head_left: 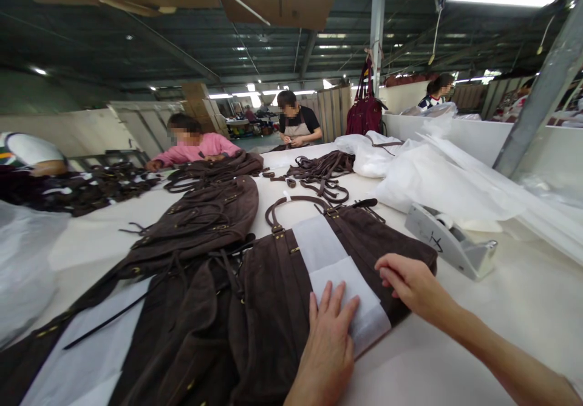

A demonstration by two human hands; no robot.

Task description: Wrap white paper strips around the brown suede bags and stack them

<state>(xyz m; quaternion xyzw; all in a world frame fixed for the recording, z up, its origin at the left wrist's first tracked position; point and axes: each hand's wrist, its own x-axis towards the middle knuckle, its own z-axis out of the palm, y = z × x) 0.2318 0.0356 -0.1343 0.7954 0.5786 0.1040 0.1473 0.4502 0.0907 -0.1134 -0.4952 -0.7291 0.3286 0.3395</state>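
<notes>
A dark brown handbag (277,290) lies flat on the white table with its handles pointing away from me. A folded band of white paper (319,242) runs down its front. My left hand (328,336) rests with fingers spread on the lower part of this paper. Over the bag's right side is my right hand (412,279), its fingers curled and thumb pressed in; whatever they may hold is hidden. To the right of the bag stands a grey tape dispenser (450,242). Another brown bag with white paper (98,333) on it lies at the lower left.
More brown bags (218,211) lie along the left, and brown straps (325,169) are heaped beyond. Clear plastic sheeting (437,178) covers the right back. Co-workers sit around the far side, one in a pink top (200,147). A maroon bag (365,111) hangs from a post.
</notes>
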